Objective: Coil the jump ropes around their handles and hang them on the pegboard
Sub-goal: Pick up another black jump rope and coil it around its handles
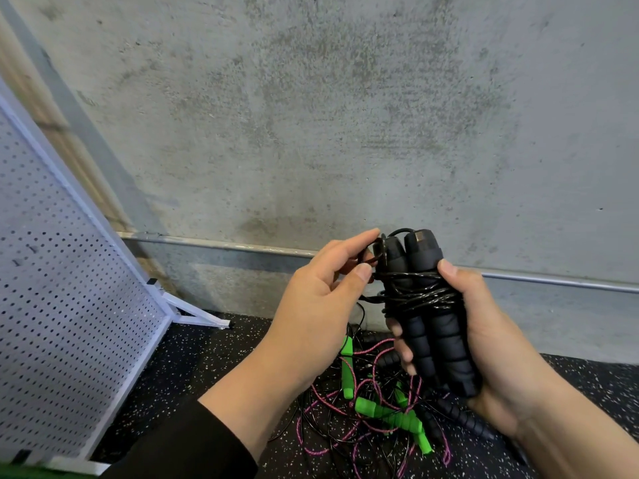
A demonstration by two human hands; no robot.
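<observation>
The concrete wall [345, 115] fills everything from nine o'clock round to three o'clock, with a metal rail [224, 244] running along its foot; the white pegboard [62, 305] leans in at my nine o'clock, and I can make out a couple of small pegs on it but no rope hanging from any of them; the speckled rubber floor [193, 368] spreads across the bottom from seven to five o'clock.

On that floor at six o'clock lies a tangle of ropes [373, 420], pink-and-black cord and thin black cord mixed with green handles [390, 413] and at least one black handle; none of it is coiled, so I judge most of the job is left.

My right hand [484, 357], at four o'clock, is wrapped firmly round the pair of black handles [432, 326], held side by side and upright, thumb pressing near the top; several turns of black cord [418, 295] already circle them about the middle. My left hand [311, 312], at six to seven o'clock and just beside the handles, pinches the loose end of that cord between thumb and forefinger near the handle tops; a short run of cord trails down from there, though I cannot tell how much remains.

So this first rope looks nearly wound; tucking the end and hanging it on the pegboard are not yet done.
</observation>
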